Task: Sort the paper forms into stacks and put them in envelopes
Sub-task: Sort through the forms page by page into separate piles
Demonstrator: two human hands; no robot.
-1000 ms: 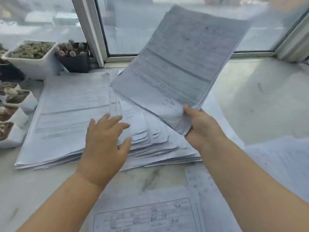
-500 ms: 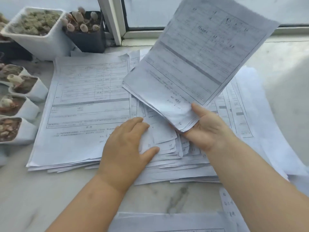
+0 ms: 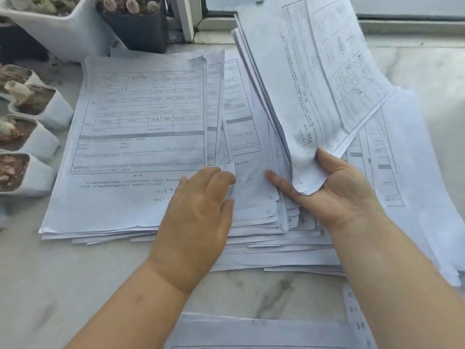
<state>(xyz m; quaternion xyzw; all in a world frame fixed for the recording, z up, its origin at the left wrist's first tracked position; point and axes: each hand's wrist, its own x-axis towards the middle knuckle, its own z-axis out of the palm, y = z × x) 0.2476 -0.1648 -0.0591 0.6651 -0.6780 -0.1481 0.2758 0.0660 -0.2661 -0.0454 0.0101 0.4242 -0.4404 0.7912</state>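
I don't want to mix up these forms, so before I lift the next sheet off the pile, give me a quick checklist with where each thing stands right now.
1. Held bundle secure: ok. The right hand grips the lifted forms by their lower corner, thumb on top.
2. Next sheet separated: cannot tell. The left hand has its fingertips at the edge of the fanned sheets; how many they catch is unclear.
3. Left stack tidy: ok, top form lies flat, edges a little uneven.
4. Plant pots clear of paper: not ok, they sit right against the stack's left edge.
5. Envelopes at hand: cannot tell, none identifiable.
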